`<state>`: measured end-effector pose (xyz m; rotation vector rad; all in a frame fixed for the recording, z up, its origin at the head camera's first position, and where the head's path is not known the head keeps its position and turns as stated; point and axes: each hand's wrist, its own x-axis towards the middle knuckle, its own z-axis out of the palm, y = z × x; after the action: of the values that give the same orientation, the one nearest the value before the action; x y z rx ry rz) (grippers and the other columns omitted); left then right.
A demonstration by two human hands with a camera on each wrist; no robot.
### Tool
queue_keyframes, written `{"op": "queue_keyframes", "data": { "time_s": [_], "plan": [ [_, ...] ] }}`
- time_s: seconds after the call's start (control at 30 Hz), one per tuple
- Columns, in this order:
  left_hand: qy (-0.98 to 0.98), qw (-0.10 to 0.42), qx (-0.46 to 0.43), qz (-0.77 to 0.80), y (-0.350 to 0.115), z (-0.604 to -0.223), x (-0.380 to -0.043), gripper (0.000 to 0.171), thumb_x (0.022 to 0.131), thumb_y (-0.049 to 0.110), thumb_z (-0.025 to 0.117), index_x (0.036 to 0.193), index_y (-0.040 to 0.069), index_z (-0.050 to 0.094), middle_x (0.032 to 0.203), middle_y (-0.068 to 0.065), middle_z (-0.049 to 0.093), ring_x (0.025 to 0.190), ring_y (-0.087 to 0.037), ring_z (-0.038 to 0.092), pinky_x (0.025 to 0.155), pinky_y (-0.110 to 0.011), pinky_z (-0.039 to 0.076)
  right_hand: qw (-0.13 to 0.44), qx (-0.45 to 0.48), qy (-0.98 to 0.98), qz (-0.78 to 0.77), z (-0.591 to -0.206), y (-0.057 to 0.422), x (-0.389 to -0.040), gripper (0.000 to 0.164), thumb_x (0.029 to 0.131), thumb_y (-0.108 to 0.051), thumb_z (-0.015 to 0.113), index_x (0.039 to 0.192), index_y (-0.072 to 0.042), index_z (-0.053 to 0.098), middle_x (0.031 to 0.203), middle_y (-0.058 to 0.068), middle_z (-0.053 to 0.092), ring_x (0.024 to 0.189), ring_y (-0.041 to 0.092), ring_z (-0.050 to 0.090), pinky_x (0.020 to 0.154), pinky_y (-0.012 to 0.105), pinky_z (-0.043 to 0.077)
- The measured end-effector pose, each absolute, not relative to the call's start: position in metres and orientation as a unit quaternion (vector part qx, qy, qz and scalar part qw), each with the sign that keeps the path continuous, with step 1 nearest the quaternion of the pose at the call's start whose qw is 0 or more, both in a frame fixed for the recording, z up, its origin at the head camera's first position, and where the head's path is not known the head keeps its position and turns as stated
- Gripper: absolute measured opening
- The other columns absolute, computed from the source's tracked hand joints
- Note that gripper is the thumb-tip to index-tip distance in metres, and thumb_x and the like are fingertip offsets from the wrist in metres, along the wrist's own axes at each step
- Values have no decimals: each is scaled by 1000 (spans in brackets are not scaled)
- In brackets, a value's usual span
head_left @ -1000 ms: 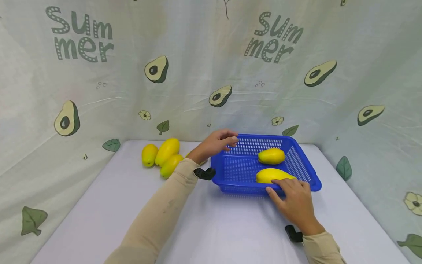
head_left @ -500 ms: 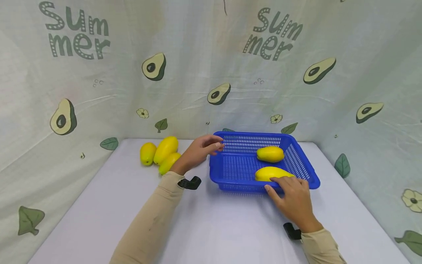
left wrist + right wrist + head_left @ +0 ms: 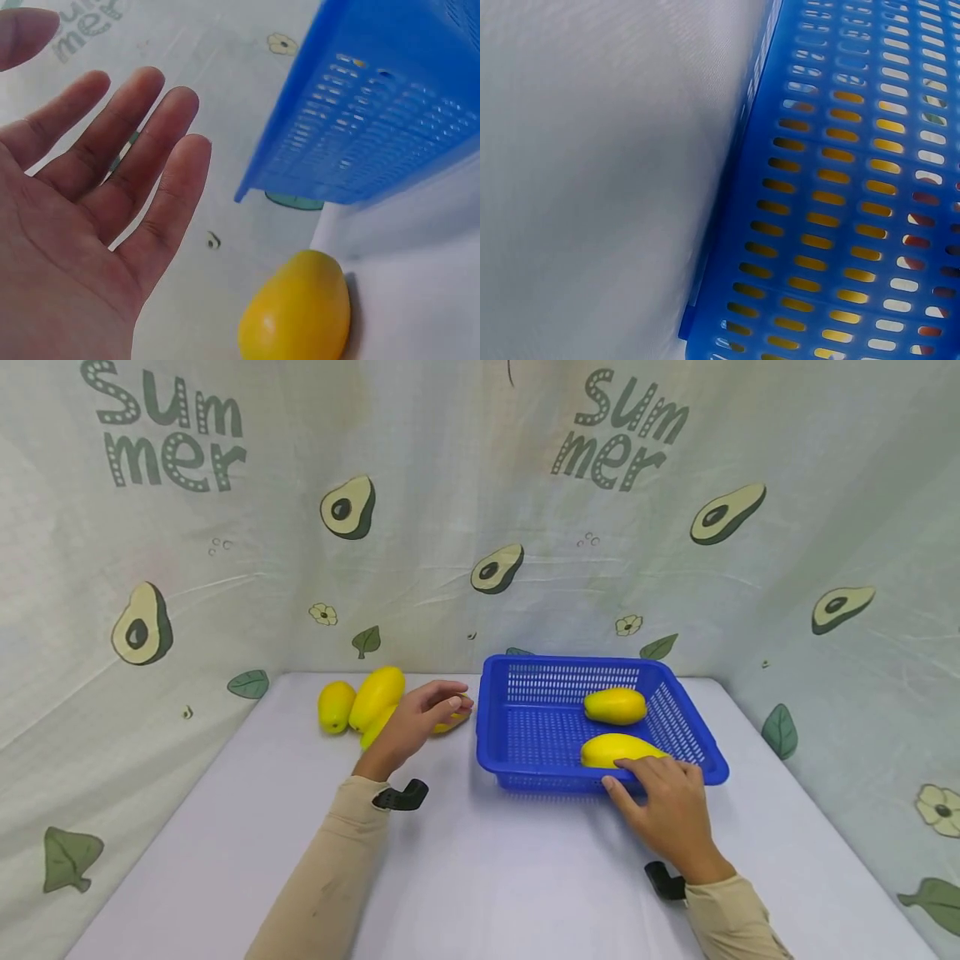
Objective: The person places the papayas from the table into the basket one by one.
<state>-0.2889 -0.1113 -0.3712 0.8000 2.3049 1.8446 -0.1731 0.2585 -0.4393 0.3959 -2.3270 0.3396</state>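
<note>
In the head view my left hand point(image 3: 412, 722) hovers over the table, its fingers loosely spread and holding nothing. It partly covers a yellow, mango-like fruit point(image 3: 448, 725); the left wrist view shows this fruit point(image 3: 296, 311) below the fingertips, apart from them. My right hand point(image 3: 663, 814) grips the front rim of a blue plastic basket point(image 3: 491, 727), thumb outside and fingers over the rim. Two yellow fruits lie in the basket: one toward the back point(image 3: 615, 706), and a longer one point(image 3: 618, 749) behind the front rim, partly hidden by the right fingers.
Left of my left hand lie several more yellow fruits, one at the far left point(image 3: 336, 706) and a larger one beside it point(image 3: 378, 693). A white cloth covers the table point(image 3: 480, 877). A printed curtain point(image 3: 427, 527) hangs right behind it.
My left hand has moved left from above the basket's left rim to the fruit beside the basket. The right hand stays on the front rim, and the basket's two fruits have not moved.
</note>
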Motion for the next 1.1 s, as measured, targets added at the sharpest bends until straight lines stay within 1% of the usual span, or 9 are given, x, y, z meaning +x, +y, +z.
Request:
{"op": "queue_keyframes", "data": {
  "time_s": [0.13, 0.33, 0.47, 0.53, 0.63, 0.8, 0.9, 1.0, 1.1],
  "plan": [
    [748, 35, 252, 613, -119, -382, -288, 37, 104, 34, 56, 132, 11, 60, 120, -10, 68, 115, -23, 62, 99, -40, 51, 370, 153, -907, 129, -439, 259, -173, 39, 84, -39, 74, 105, -5, 73, 96, 12, 71, 95, 36, 62, 84, 56, 36],
    [738, 23, 245, 628, -126, -394, -286, 37, 104, 31, 55, 131, 5, 60, 122, -20, 65, 115, -29, 62, 101, -48, 49, 364, 151, -910, 129, -439, 259, -173, 39, 84, -39, 74, 105, -6, 73, 96, 12, 71, 95, 36, 62, 84, 55, 36],
    [731, 21, 223, 644, -131, -402, -283, 35, 105, 27, 54, 130, 3, 59, 121, -20, 65, 114, -31, 63, 101, -53, 47, 361, 150, -911, 129, -438, 257, -172, 39, 86, -40, 73, 105, -6, 73, 96, 12, 72, 96, 35, 62, 85, 55, 36],
    [725, 25, 213, 654, -132, -407, -283, 36, 105, 28, 54, 131, 2, 58, 121, -21, 65, 115, -34, 62, 101, -53, 47, 362, 149, -911, 130, -438, 257, -172, 39, 87, -41, 72, 105, -6, 73, 96, 12, 72, 96, 35, 62, 85, 56, 36],
    [717, 27, 196, 669, -133, -413, -281, 38, 105, 28, 54, 131, 0, 57, 122, -24, 64, 116, -39, 62, 100, -50, 50, 362, 148, -911, 130, -439, 256, -171, 40, 87, -42, 72, 106, -6, 74, 96, 11, 72, 96, 35, 62, 85, 55, 36],
    [723, 17, 174, 668, -137, -424, -279, 37, 105, 27, 54, 130, 1, 58, 121, -24, 65, 113, -39, 63, 95, -41, 53, 363, 147, -911, 130, -440, 256, -171, 40, 88, -43, 71, 106, -7, 74, 96, 11, 72, 94, 34, 62, 85, 55, 37],
    [729, -4, 174, 662, -140, -426, -280, 37, 105, 26, 55, 129, -1, 58, 119, -23, 66, 111, -38, 63, 92, -36, 55, 368, 147, -909, 128, -441, 257, -171, 40, 87, -42, 71, 105, -6, 74, 95, 11, 72, 94, 34, 62, 85, 54, 36],
    [715, -29, 167, 679, -147, -426, -281, 39, 104, 23, 55, 129, -6, 57, 119, -26, 63, 110, -36, 63, 92, -38, 55, 373, 149, -907, 125, -441, 258, -171, 40, 86, -41, 72, 105, -6, 74, 95, 12, 72, 94, 34, 62, 84, 54, 36],
    [697, -50, 152, 699, -155, -423, -282, 40, 105, 23, 54, 130, -8, 55, 121, -29, 61, 109, -33, 63, 96, -44, 53, 375, 151, -906, 123, -440, 258, -173, 40, 84, -40, 72, 105, -6, 73, 95, 12, 71, 94, 35, 61, 84, 54, 36]
  ]
}}
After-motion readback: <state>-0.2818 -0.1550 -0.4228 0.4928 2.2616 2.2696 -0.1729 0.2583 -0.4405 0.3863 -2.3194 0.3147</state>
